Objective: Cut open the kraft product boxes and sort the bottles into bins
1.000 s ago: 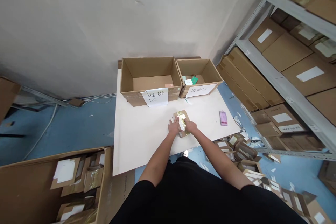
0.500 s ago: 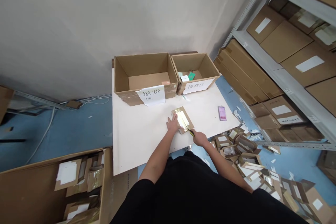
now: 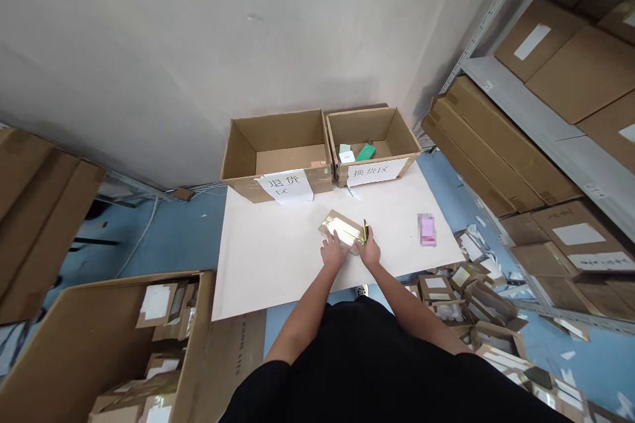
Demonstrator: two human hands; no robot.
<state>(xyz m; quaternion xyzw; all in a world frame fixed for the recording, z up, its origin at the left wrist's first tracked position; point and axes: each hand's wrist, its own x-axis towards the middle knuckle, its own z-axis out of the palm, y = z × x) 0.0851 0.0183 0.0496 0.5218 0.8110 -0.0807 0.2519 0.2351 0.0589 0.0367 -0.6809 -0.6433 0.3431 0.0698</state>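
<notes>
A small flat brown cardboard parcel (image 3: 341,230) with glossy tape lies on the white desk (image 3: 268,258). The left hand (image 3: 331,255) presses flat on its near edge; the right hand (image 3: 370,255) grips a slim yellow-black cutter (image 3: 366,232) beside it. It looks light, stiff, slick-taped: best held by its edges.

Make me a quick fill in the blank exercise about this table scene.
The left hand rests on a taped parcel lying on the table, whose top is ___.
The right hand holds a slim black and ___ tool.
___ open cardboard boxes stand at the table's far edge.
Missing: white; yellow; two.
</notes>
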